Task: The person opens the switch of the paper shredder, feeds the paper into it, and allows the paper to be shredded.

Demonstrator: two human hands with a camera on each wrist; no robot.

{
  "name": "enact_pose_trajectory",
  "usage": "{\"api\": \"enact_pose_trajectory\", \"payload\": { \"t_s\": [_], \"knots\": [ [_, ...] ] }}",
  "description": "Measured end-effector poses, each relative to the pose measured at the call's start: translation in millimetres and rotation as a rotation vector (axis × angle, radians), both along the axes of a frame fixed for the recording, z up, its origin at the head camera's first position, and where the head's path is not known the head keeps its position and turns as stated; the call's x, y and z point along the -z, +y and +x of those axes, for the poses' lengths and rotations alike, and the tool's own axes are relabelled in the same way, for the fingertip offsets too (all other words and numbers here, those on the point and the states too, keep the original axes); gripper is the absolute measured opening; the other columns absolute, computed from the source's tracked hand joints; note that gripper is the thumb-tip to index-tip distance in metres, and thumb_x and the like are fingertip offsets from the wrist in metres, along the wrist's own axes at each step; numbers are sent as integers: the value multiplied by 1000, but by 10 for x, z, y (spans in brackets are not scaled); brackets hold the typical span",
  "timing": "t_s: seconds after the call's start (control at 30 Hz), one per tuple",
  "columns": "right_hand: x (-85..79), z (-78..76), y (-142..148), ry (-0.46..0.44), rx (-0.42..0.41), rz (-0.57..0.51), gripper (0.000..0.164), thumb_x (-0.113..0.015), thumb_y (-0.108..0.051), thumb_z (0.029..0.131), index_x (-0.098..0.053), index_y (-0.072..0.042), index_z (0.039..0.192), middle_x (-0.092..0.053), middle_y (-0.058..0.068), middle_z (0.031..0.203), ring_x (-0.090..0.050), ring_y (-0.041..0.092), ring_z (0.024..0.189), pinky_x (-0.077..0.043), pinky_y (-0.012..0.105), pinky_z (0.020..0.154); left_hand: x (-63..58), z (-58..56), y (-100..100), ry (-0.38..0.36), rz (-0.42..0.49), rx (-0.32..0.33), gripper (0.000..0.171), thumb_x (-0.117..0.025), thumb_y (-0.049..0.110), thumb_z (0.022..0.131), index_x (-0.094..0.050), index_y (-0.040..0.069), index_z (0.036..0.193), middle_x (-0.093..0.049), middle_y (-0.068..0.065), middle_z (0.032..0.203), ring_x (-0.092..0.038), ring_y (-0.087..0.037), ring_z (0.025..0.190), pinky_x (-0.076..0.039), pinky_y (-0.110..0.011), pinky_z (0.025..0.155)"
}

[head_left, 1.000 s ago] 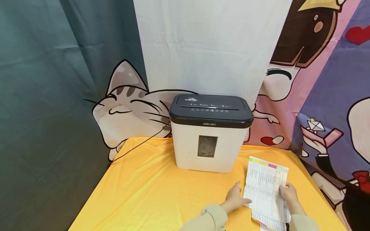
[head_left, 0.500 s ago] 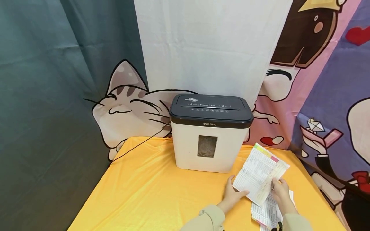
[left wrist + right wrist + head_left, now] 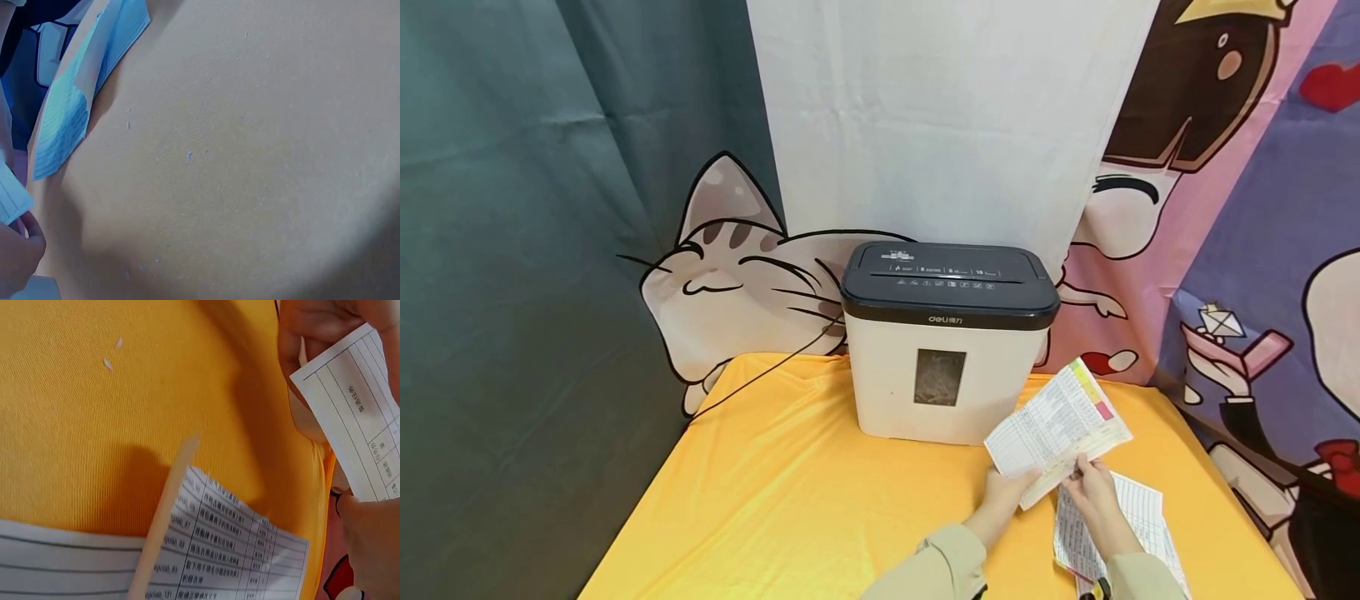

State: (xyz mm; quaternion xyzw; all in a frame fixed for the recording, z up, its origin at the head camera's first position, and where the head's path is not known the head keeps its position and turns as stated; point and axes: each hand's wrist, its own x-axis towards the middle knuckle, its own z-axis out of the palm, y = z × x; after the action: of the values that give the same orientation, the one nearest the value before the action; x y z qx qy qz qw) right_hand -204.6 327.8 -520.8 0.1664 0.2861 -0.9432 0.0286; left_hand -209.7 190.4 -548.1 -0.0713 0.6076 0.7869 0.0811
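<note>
A printed sheet of paper, with a green, yellow and red strip along one edge, is held tilted above the table in front of the shredder's right side. My left hand grips its lower left edge, with some fingers behind the paper in the right wrist view. Along the near edge, my right hand pinches the same sheet. Below the right hand lie other printed sheets, overlapping and partly hidden by the forearm. The right wrist view shows one of these loose sheets with its edge bent up.
A white paper shredder with a black top stands at the back of the yellow-covered table. Its feed slot runs across the top. A dark cord trails leftward. Small paper scraps dot the cloth. Printed curtains hang behind.
Both hands have brought the sheet up and left, turning it clockwise, away from the other sheets. My left hand, formerly beside the sheet's edge, now grips it.
</note>
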Motion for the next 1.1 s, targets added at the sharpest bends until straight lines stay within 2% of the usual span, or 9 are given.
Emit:
{"api": "enact_pose_trajectory", "payload": {
  "t_s": [0.17,0.33,0.43,0.6,0.77,0.8,0.9,1.0,1.1],
  "knots": [
    [16,-2,-86,40,-32,-41,19,-34,-16,92,-53,-17,94,-61,-2,87,-58,8,83,-51,29,72,-6,-41,-28,31,-21,-89,39,-70,6,70,-48,2,102,-60,-5,95,-59,-16,84,-48,-25,74],
    [75,4,-117,145,-2,-99,24,-35,-11,92,-58,-11,92,-63,3,89,-58,13,85,-51,32,73,10,-103,-132,93,5,-121,38,-69,2,70,-48,-1,101,-61,-9,94,-61,-18,85,-49,-24,74],
    [120,6,-101,257,7,-153,26,-33,-8,93,-58,-9,98,-62,6,94,-59,17,88,-51,36,75,13,-139,-216,130,2,-105,32,-69,0,69,-53,-3,97,-64,-13,92,-62,-19,84,-50,-23,72],
    [176,-18,-47,400,-39,-164,31,-30,-9,94,-58,-11,107,-61,5,101,-58,18,94,-49,39,80,-88,-160,-440,172,-118,-76,28,-69,2,70,-56,-3,95,-65,-13,90,-63,-18,82,-50,-22,70],
    [196,-32,-23,491,-95,-148,36,-25,-2,95,-55,-11,113,-59,6,106,-56,20,99,-47,43,84,-176,-235,-694,147,-206,-19,33,-70,9,71,-56,0,100,-64,-8,94,-61,-15,84,-48,-23,74],
    [189,-32,-22,509,-110,-148,37,-24,-1,95,-54,-10,114,-59,7,107,-56,21,100,-46,43,85,-153,-264,-731,142,-209,-6,35,-71,10,71,-56,2,101,-64,-6,95,-60,-13,84,-48,-23,74],
    [142,-22,-17,560,-172,-133,40,-20,2,95,-49,-10,118,-58,10,114,-55,24,106,-44,45,87,-212,-258,-862,175,-210,32,33,-71,10,71,-58,4,102,-65,-7,96,-61,-13,86,-48,-22,75],
    [55,-17,-20,619,-268,-59,44,-14,4,94,-45,-12,122,-56,10,118,-53,24,109,-44,43,88,-264,-239,-996,228,-231,64,35,-71,8,71,-58,3,103,-65,-10,97,-62,-15,86,-48,-22,74],
    [-66,-17,-28,644,-366,82,49,-12,7,93,-44,-13,123,-57,8,117,-55,23,107,-45,38,87,-348,-232,-1145,280,-262,103,34,-70,8,72,-58,2,104,-65,-13,97,-63,-17,87,-49,-21,74]
  ]
}}
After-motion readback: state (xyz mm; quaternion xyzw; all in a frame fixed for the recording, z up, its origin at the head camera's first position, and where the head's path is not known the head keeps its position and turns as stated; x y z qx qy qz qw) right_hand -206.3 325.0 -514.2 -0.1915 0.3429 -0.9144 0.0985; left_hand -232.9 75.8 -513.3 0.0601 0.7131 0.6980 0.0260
